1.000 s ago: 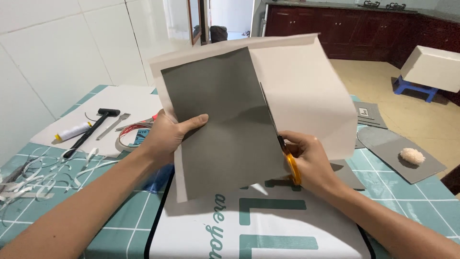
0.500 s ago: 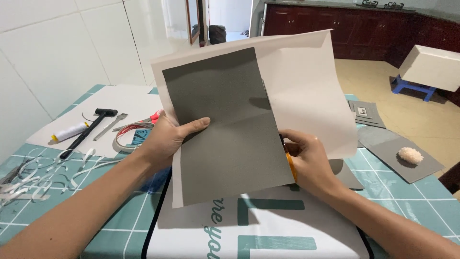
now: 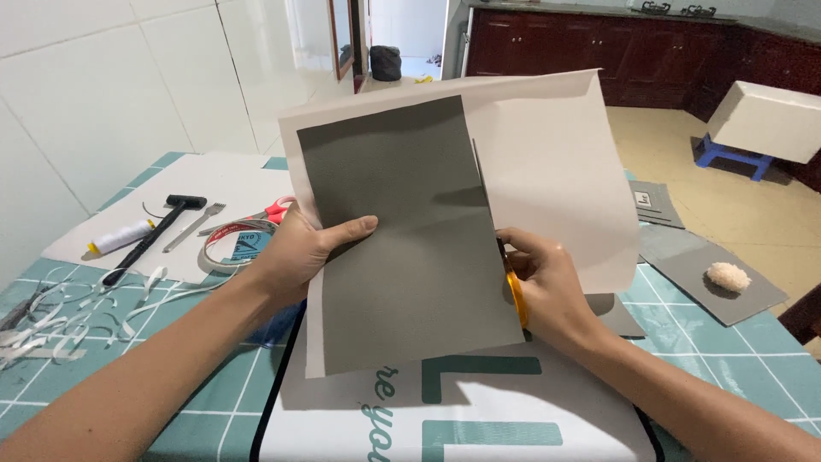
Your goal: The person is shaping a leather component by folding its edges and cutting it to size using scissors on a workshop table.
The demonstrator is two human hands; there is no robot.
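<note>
I hold a large sheet upright above the table: its left part is grey (image 3: 410,231), its right part and border are white (image 3: 547,171). My left hand (image 3: 304,248) grips the sheet's left edge, thumb laid across the grey face. My right hand (image 3: 543,287) is closed on yellow-handled scissors (image 3: 515,295) at the boundary between grey and white, where a cut runs up the sheet. The blades are mostly hidden behind the paper.
A white mat with teal letters (image 3: 462,419) lies under the sheet on a teal grid cutting mat (image 3: 727,359). At left are a hammer (image 3: 158,227), a thread spool (image 3: 120,237), a tape roll (image 3: 235,244), red scissors (image 3: 275,208) and paper strips (image 3: 60,312). Grey pieces and a fluffy ball (image 3: 729,275) lie right.
The sheet has been lifted higher and tilted more upright. The cut along the grey edge reaches further up, with my right hand following it.
</note>
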